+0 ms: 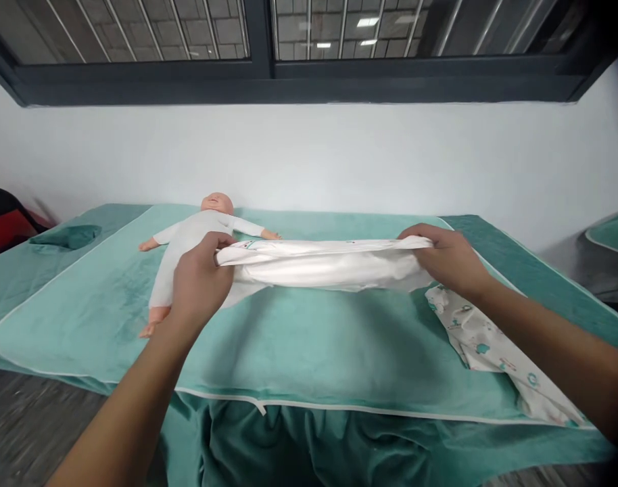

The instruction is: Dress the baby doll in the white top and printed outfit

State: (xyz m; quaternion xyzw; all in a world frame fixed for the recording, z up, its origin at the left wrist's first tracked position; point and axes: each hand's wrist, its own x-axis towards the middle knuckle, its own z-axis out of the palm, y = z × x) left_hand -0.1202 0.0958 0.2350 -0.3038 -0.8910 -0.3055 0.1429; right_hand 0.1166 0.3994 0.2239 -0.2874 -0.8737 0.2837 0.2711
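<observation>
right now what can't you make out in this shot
Head view only:
- Doll: its far leg and part of the body are hidden behind the left hand.
- White cloth: folded, so its inner face and shape cannot be told.
- Right hand: fingertips are tucked under the cloth's edge.
- Patterned cloth: partly covered by the right forearm.
- Dark object at far left: cut off by the frame edge.

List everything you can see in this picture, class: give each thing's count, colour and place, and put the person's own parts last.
baby doll: one, in white suit, lying on mat, left
white cloth: one, white, held stretched between both hands
patterned cloth: one, white with teal print, on mat, right
mat: one, teal with white edging, on table
small pillow: one, dark teal, far left
window: one, dark frame, above wall
left hand: gripping cloth's left end
right hand: gripping cloth's right end
</observation>
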